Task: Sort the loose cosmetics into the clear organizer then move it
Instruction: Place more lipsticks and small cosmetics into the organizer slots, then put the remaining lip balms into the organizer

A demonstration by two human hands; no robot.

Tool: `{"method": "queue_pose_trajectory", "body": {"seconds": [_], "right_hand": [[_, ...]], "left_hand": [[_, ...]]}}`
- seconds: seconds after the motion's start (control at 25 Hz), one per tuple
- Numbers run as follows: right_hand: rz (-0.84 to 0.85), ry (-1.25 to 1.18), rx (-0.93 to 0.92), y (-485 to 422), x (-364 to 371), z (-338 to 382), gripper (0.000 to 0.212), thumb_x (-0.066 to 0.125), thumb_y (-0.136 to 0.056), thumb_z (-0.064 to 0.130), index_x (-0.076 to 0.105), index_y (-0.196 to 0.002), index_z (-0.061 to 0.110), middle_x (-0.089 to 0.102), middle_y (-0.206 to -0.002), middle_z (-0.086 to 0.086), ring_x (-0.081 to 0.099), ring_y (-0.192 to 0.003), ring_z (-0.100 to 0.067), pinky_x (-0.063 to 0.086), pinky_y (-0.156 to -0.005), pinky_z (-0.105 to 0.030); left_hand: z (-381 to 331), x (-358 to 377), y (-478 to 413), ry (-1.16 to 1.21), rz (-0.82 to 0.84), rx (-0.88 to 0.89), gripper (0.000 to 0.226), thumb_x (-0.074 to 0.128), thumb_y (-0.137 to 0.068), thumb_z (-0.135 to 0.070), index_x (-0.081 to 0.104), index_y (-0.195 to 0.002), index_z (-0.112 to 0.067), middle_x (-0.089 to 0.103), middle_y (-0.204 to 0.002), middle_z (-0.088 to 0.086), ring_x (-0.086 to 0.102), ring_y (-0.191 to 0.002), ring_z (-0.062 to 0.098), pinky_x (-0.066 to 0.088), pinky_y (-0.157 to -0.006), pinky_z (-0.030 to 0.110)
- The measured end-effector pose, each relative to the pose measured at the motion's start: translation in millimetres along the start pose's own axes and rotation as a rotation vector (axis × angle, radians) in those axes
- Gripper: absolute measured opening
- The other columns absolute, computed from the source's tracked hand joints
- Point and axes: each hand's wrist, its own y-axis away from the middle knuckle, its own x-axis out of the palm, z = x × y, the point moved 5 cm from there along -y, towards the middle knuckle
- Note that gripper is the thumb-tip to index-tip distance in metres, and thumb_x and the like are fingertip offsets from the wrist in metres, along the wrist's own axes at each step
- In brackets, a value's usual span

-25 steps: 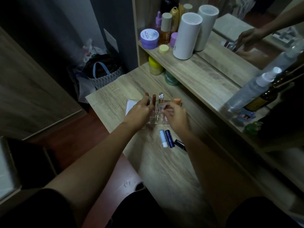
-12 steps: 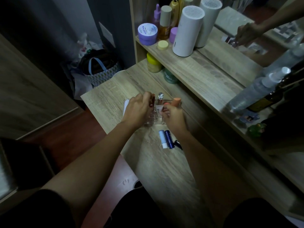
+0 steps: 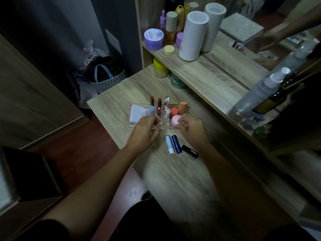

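Observation:
A clear organizer (image 3: 165, 125) sits on the wooden desk (image 3: 173, 180). Upright lipsticks (image 3: 159, 106) stand in it, with orange, red and pink sponges (image 3: 176, 120) on its right and a white compact (image 3: 136, 113) on its left. My left hand (image 3: 144, 134) is at its front left, fingertips curled by the base of a blue and pink tube (image 3: 151, 110); blur hides whether they grip it. My right hand (image 3: 192, 131) is at the front right, fingers apart and holding nothing. A light blue tube (image 3: 169, 144), a dark blue tube (image 3: 176, 144) and a black tube (image 3: 189, 151) lie loose between my wrists.
A raised shelf (image 3: 208, 79) behind the organizer carries a white cylinder (image 3: 192, 35), a purple jar (image 3: 153, 39) and bottles. A spray bottle (image 3: 260, 91) stands at the right, before a mirror. Yellow and green jars sit under the shelf. A bag (image 3: 104, 75) is on the floor left.
Both hands have drawn back toward me from the organizer, uncovering the sponges, the white compact and the blue and pink tube. The three loose tubes have not moved.

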Motion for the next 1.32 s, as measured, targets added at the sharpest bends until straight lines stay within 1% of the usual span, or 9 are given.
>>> {"method": "queue_pose_trajectory", "body": {"seconds": [0.16,0.28,0.44,0.68,0.84,0.96,1.04,1.16,1.32], "right_hand": [[0.257,0.224,0.085,17,19,-11,0.019,0.057,-0.092,0.022,0.069,-0.098,0.008,0.070,-0.098,-0.010,0.065,-0.084,-0.020,0.054,-0.077,-0.031],[0.328,0.324,0.119,21,34,-4,0.024,0.054,-0.093,0.027,0.068,-0.103,0.010,0.069,-0.103,-0.011,0.064,-0.092,-0.023,0.053,-0.083,-0.034],[0.286,0.353,0.123,19,41,1,0.026,0.059,-0.089,0.028,0.069,-0.105,0.009,0.070,-0.104,-0.012,0.064,-0.096,-0.027,0.048,-0.077,-0.031],[0.277,0.315,0.201,17,48,2,0.033,0.064,-0.085,0.027,0.064,-0.111,0.008,0.067,-0.112,-0.012,0.062,-0.103,-0.026,0.050,-0.088,-0.037],[0.179,-0.039,0.306,20,42,-4,0.034,0.069,-0.083,0.023,0.062,-0.114,0.012,0.070,-0.108,-0.006,0.065,-0.096,-0.017,0.051,-0.082,-0.027],[-0.033,-0.360,0.242,18,36,9,0.036,0.071,-0.082,0.016,0.062,-0.116,0.011,0.071,-0.106,-0.006,0.061,-0.076,0.002,0.049,-0.061,-0.002],[-0.121,-0.484,0.181,14,37,20,0.033,0.071,-0.081,0.011,0.063,-0.113,0.009,0.072,-0.105,-0.007,0.061,-0.077,0.004,0.047,-0.064,0.003],[-0.141,-0.571,0.149,9,52,30,0.031,0.071,-0.080,0.004,0.064,-0.109,0.006,0.072,-0.103,-0.009,0.066,-0.081,-0.001,0.049,-0.070,-0.001],[-0.174,-0.573,0.139,3,63,33,0.029,0.068,-0.080,0.000,0.064,-0.109,0.006,0.072,-0.104,-0.012,0.068,-0.089,-0.014,0.057,-0.082,-0.026]], "left_hand": [[-1,46,23,-0.069,0.351,-0.010,0.025,0.051,-0.088,-0.011,0.060,-0.111,-0.007,0.057,-0.103,0.017,0.057,-0.088,0.032,0.048,-0.079,0.039],[-2,64,31,-0.113,0.421,-0.058,0.031,0.047,-0.092,-0.017,0.057,-0.121,-0.011,0.052,-0.111,0.020,0.057,-0.093,0.035,0.044,-0.081,0.037],[1,63,32,-0.109,0.329,-0.130,0.023,0.048,-0.092,-0.017,0.059,-0.102,0.000,0.055,-0.104,0.024,0.057,-0.089,0.037,0.038,-0.074,0.035],[10,70,34,0.069,0.198,-0.504,0.040,0.065,-0.083,-0.026,0.047,-0.107,0.000,0.063,-0.104,0.024,0.060,-0.094,0.039,0.042,-0.071,0.035],[28,53,39,0.388,0.011,-0.763,0.045,0.077,-0.070,-0.021,0.053,-0.104,-0.005,0.067,-0.092,0.013,0.065,-0.087,0.031,0.054,-0.074,0.036],[42,22,32,0.467,-0.216,-0.713,0.023,0.073,-0.072,-0.016,0.061,-0.092,-0.014,0.063,-0.074,-0.002,0.064,-0.071,0.019,0.052,-0.066,0.020],[44,2,23,0.433,-0.326,-0.624,0.019,0.072,-0.073,-0.016,0.061,-0.088,-0.019,0.060,-0.068,-0.013,0.058,-0.062,0.001,0.041,-0.057,0.000],[44,-7,11,0.358,-0.349,-0.541,0.019,0.072,-0.076,-0.017,0.061,-0.092,-0.015,0.062,-0.071,-0.012,0.054,-0.063,-0.008,0.037,-0.058,-0.006],[44,2,0,0.309,-0.263,-0.472,0.019,0.069,-0.079,-0.013,0.061,-0.097,-0.009,0.073,-0.089,0.007,0.066,-0.078,0.015,0.045,-0.069,0.009]]}}
